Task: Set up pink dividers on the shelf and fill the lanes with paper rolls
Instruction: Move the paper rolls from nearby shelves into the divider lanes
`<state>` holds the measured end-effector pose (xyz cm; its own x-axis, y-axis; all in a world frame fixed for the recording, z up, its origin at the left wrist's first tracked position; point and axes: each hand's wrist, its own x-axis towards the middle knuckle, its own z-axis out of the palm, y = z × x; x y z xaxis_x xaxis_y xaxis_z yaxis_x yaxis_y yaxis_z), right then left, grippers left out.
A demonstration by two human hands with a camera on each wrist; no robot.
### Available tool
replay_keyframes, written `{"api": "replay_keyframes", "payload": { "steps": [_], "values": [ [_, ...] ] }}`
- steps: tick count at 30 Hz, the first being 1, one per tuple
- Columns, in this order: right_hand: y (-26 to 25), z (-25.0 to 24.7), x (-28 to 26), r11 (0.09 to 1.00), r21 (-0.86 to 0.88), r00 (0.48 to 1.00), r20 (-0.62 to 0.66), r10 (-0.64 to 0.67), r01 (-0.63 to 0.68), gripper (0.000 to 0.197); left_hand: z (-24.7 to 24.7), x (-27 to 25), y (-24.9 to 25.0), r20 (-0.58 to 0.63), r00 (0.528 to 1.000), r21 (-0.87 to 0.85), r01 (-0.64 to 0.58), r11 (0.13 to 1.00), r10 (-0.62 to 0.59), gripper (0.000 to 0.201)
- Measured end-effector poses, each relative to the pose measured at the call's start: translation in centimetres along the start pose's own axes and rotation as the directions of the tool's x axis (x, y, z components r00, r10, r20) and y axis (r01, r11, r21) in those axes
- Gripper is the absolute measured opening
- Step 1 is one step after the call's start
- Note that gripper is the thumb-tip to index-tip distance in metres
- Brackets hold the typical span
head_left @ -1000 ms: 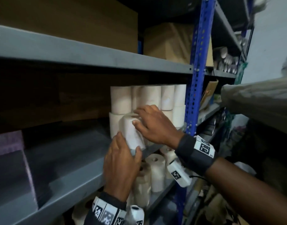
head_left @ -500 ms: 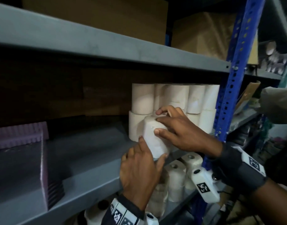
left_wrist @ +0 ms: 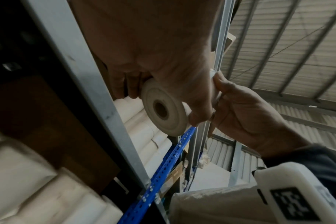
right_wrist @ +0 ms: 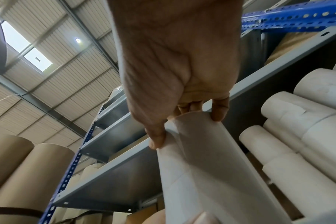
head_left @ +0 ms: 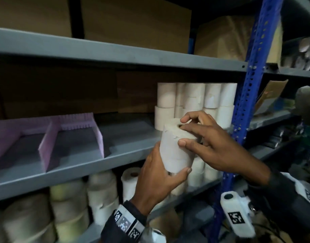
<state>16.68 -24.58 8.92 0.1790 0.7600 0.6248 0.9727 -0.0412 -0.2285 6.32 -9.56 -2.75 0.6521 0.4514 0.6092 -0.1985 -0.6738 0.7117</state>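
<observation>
I hold a white paper roll point(head_left: 170, 146) upright in front of the grey shelf's point(head_left: 80, 165) edge; a seam low on it suggests two stacked rolls. My left hand point(head_left: 168, 165) grips its lower part from below and behind. My right hand point(head_left: 183, 135) pinches the top rim. The left wrist view shows the roll's end point(left_wrist: 163, 109) with its core hole between both hands. In the right wrist view my right hand's fingertips point(right_wrist: 217, 115) clamp the rim of the roll point(right_wrist: 211, 166). Pink dividers point(head_left: 71, 137) stand on the shelf at left, forming empty lanes.
A two-high stack of white rolls point(head_left: 194, 99) fills the shelf's back right corner by the blue upright point(head_left: 247, 85). More rolls point(head_left: 101, 195) crowd the shelf below. Cardboard boxes point(head_left: 133, 21) sit on the shelf above.
Both hands have pulled the roll away from the stack, out over the shelf's front edge, and turned it upright. The head view has swung left, bringing the pink dividers into sight.
</observation>
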Motion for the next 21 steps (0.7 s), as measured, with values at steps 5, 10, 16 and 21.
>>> {"api": "replay_keyframes", "payload": {
  "steps": [5, 10, 16, 21],
  "values": [
    [-5.9, 1.2, -3.1, 0.988, 0.154, 0.993, 0.116, 0.012, -0.030, 0.047, -3.5, -8.2, 1.6, -0.123, 0.992, 0.030, 0.003, 1.000, 0.001, 0.078],
    [-11.2, 1.3, -3.4, 0.971, 0.236, 0.944, 0.313, -0.106, 0.031, 0.047, -7.7, -14.7, 3.4, -0.229, 0.973, 0.015, 0.004, 1.000, 0.000, 0.082],
    [-18.1, 3.9, -3.3, 0.952, 0.304, 0.844, 0.502, -0.189, 0.033, 0.046, -13.5, -22.7, 4.1, -0.323, 0.945, -0.009, 0.048, 0.999, -0.048, 0.083],
    [-25.1, 8.1, -3.0, 0.916, 0.395, 0.816, 0.506, -0.280, 0.070, 0.046, -19.8, -28.4, 4.0, -0.402, 0.913, 0.002, 0.081, 0.997, -0.073, 0.086]
  ]
}}
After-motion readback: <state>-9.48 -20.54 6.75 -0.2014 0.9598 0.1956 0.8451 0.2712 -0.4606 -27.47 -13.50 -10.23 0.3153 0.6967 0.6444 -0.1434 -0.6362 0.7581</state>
